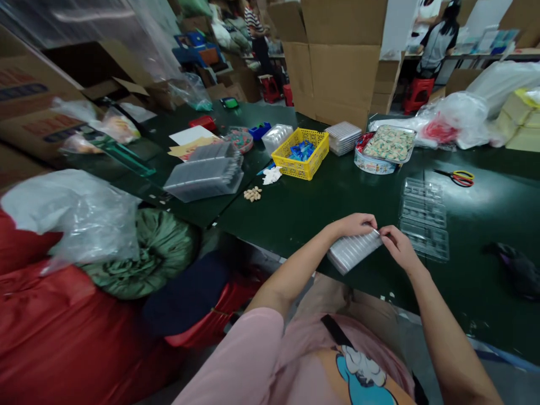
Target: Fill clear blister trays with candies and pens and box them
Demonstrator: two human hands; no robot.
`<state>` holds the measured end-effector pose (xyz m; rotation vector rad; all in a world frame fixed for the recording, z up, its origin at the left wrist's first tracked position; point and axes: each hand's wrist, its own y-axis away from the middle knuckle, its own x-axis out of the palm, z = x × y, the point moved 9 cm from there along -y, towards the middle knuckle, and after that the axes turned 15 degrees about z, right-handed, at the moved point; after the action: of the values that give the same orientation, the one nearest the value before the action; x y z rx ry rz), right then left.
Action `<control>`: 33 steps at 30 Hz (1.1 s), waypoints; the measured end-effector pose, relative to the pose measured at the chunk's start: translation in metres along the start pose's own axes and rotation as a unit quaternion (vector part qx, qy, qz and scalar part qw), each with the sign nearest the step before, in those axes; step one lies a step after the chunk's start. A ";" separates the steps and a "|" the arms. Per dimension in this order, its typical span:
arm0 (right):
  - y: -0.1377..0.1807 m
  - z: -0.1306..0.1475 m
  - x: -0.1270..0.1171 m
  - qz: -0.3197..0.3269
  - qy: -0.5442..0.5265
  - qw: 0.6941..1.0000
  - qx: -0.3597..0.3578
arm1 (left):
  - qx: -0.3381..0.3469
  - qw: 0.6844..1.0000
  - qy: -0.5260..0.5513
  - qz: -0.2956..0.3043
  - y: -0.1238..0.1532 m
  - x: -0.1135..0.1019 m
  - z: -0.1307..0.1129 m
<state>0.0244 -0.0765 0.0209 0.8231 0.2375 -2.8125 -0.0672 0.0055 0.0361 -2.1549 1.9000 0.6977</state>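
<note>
A stack of clear plastic blister trays (354, 252) lies at the table's near edge, right in front of me. My left hand (358, 224) rests over its far side, with the fingers closed at the far right corner. My right hand (397, 245) pinches the same corner from the right, and the fingertips of both hands almost meet there. Whether they grip one tray or several is too small to tell. Just right of my right hand, several opened clear trays (424, 219) lie flat in a column on the dark green table (320, 199).
Beyond my hands stand a yellow basket (300, 171) with blue pieces, a round tin (373, 163) under a tray of small pieces, and stacked clear cases (206, 174). Scissors (459, 178) lie to the right, small beige pieces (252, 194) to the left. Red sacks (63, 337) crowd my left side.
</note>
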 end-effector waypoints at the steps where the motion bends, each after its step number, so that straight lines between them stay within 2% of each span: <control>1: 0.007 -0.004 0.002 -0.002 -0.031 1.000 0.000 | 0.000 1.000 0.004 -0.003 0.000 -0.001 0.002; 5: 0.044 -0.015 0.010 -0.039 -0.119 0.992 0.016 | 0.015 1.000 0.023 -0.006 0.003 -0.004 0.003; 10: 0.080 0.004 0.011 -0.077 -0.046 0.995 0.033 | 0.017 1.000 0.024 -0.005 0.002 -0.009 -0.001; 12: 0.096 0.000 -0.003 -0.122 -0.042 0.989 0.070 | -0.002 1.000 0.030 0.000 0.000 -0.010 0.002; 14: 0.121 -0.019 -0.026 -0.198 -0.047 0.969 0.142 | -0.020 0.999 0.036 0.005 -0.001 -0.010 0.003; 16: 0.151 -0.043 -0.052 -0.282 -0.028 0.931 0.230 | -0.028 0.999 0.037 0.005 -0.001 -0.009 0.002; 18: 0.174 -0.063 -0.071 -0.326 0.013 0.894 0.306 | -0.031 0.999 0.042 0.004 -0.001 -0.008 0.000; 21: 0.184 -0.083 -0.084 -0.321 0.064 0.874 0.361 | -0.035 0.998 0.054 0.001 0.000 -0.008 -0.002; 24: 0.178 -0.083 -0.085 -0.315 0.107 0.875 0.352 | -0.040 0.998 0.057 -0.002 0.001 -0.008 -0.003; 29: 0.167 -0.047 -0.070 -0.312 0.196 0.890 0.268 | -0.042 0.998 0.055 -0.005 0.001 -0.008 -0.001; 33: 0.152 -0.018 -0.034 -0.204 0.282 0.909 0.228 | -0.032 0.998 0.048 -0.008 -0.002 -0.009 0.004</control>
<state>0.0970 -0.2148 0.0099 1.8954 -0.2113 -2.9609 -0.0670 0.0158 0.0369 -2.2800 1.9305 0.6724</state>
